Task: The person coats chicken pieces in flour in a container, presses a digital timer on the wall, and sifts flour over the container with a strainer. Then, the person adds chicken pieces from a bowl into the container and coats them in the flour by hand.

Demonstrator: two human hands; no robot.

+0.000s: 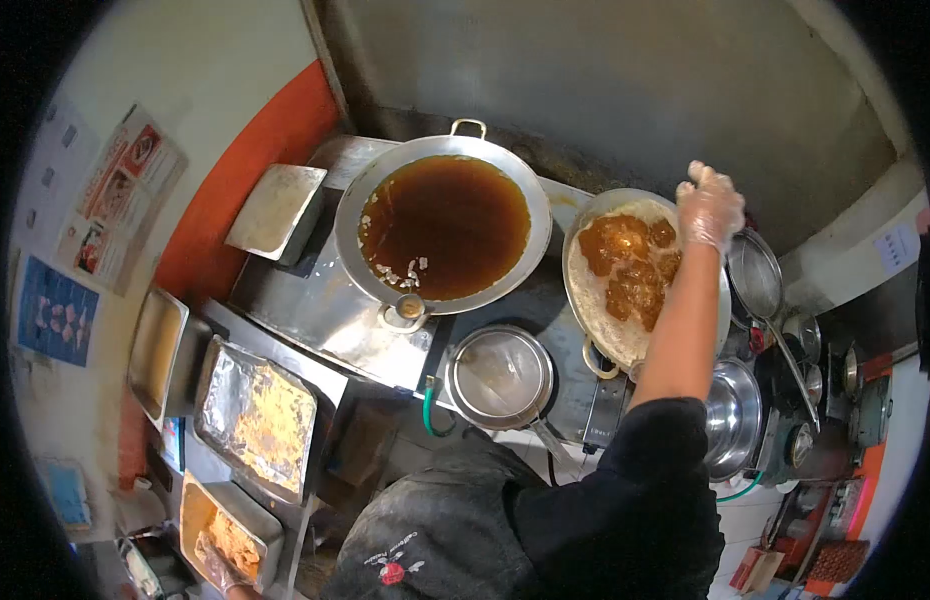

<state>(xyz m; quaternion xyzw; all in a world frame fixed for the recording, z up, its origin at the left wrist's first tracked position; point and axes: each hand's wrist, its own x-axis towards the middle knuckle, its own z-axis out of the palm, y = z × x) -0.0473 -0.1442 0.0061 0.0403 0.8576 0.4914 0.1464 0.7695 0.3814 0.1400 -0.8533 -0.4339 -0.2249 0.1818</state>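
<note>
My right hand (712, 208), in a clear plastic glove, is raised over the far right rim of a wide pan (575, 270). Its fingers are loosely bent and apart, and nothing shows in them. Brown pieces of food (633, 265) bubble in foamy oil in that pan, partly hidden by my forearm. At the lower left, my gloved left hand (217, 562) reaches into a deep metal tray (268, 530) of orange coated pieces (235, 540). Its fingers look stretched out over the pieces; the fingertips are hard to make out.
A large wok (537, 215) of dark brown liquid stands left of the frying pan. A round strainer (500, 375) sits in front, and another strainer (755, 275) lies at the right by a steel bowl (735, 420). A foil-lined tray (220, 375) and further metal trays line the left side.
</note>
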